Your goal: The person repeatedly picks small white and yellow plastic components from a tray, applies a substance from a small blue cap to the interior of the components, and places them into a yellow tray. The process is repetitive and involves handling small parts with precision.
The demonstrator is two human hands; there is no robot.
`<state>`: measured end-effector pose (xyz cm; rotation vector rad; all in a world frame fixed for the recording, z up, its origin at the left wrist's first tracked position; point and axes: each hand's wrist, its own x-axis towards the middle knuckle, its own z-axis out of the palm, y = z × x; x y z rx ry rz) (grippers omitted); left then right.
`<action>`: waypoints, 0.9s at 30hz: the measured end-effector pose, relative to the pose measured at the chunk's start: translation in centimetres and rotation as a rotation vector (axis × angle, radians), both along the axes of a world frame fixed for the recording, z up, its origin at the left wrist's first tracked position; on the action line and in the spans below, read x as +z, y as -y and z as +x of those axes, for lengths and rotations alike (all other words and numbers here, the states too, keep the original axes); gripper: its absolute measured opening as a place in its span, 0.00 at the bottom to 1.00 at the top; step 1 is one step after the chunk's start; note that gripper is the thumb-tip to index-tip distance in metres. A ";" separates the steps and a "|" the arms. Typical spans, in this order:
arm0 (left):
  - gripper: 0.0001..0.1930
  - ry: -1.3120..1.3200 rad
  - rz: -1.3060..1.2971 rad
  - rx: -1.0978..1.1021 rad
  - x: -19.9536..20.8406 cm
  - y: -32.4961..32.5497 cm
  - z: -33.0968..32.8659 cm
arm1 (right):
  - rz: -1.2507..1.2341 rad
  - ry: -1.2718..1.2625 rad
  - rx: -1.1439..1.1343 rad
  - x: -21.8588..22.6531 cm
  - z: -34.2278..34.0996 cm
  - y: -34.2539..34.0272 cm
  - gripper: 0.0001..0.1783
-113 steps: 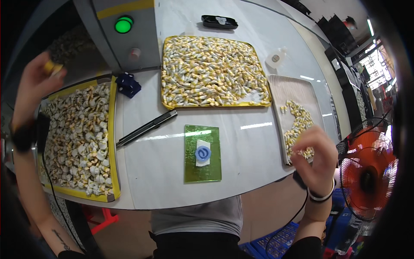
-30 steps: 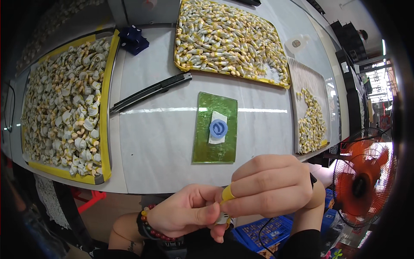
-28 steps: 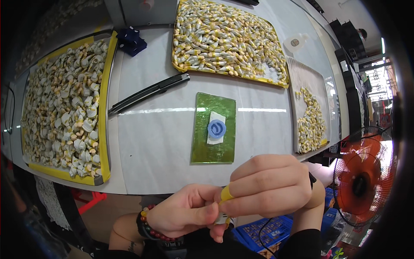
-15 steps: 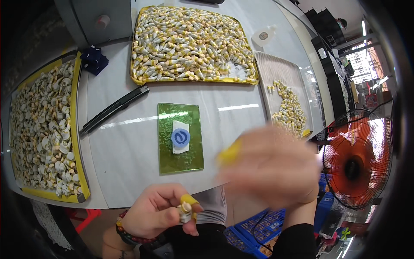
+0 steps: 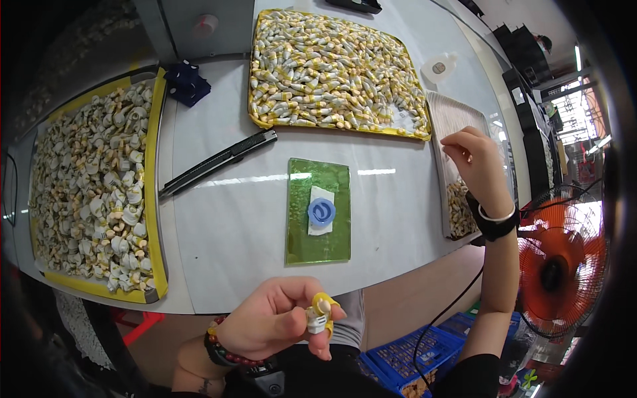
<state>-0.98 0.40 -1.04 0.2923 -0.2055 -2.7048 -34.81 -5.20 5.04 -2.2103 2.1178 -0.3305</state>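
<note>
My left hand (image 5: 269, 322), low in front of the table, pinches a small white figurine piece (image 5: 317, 322) with a peach rounded top. Yellow finger covers (image 5: 325, 300) sit on its fingertips. My right hand (image 5: 483, 169) reaches over the right-hand tray (image 5: 458, 109), fingers curled in a pinch; whatever lies between them is too small to make out. Small yellow-and-white pieces (image 5: 459, 209) lie in that tray, partly behind my wrist. On the table between my hands is a green glass-like slab (image 5: 318, 251). A blue round cap (image 5: 322, 211) rests on a white pad on the slab.
A yellow-edged tray (image 5: 159, 199) of white pieces is at left. Another tray (image 5: 338, 131) of cone-shaped pieces lies at the back. Around them are a black box cutter (image 5: 222, 160), dark blue cloth (image 5: 188, 83) and white bottle (image 5: 438, 68). An orange fan (image 5: 554, 268) stands right, above blue crates (image 5: 411, 355).
My right hand has swung from near the table's front edge up and away over the right tray. The left hand keeps its piece. The view has shifted, so the table appears farther right.
</note>
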 end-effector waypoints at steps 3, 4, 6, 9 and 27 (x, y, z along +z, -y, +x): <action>0.23 0.010 -0.004 0.011 -0.2 -0.2 0.1 | -0.121 0.220 0.134 1.4 3.0 -0.6 0.06; 0.23 0.011 -0.009 0.018 -0.3 -0.2 0.1 | -0.109 0.284 0.182 1.9 4.5 -0.8 0.06; 0.23 0.002 -0.012 0.011 -0.3 -0.2 0.0 | -0.029 0.369 0.315 2.7 7.3 -1.6 0.08; 0.23 -0.002 -0.008 0.041 -0.3 -0.3 0.3 | 0.084 0.402 0.523 1.8 10.9 -1.2 0.07; 0.21 0.451 -0.346 0.558 1.4 -1.6 1.1 | -0.011 0.279 0.663 0.6 13.2 -1.6 0.11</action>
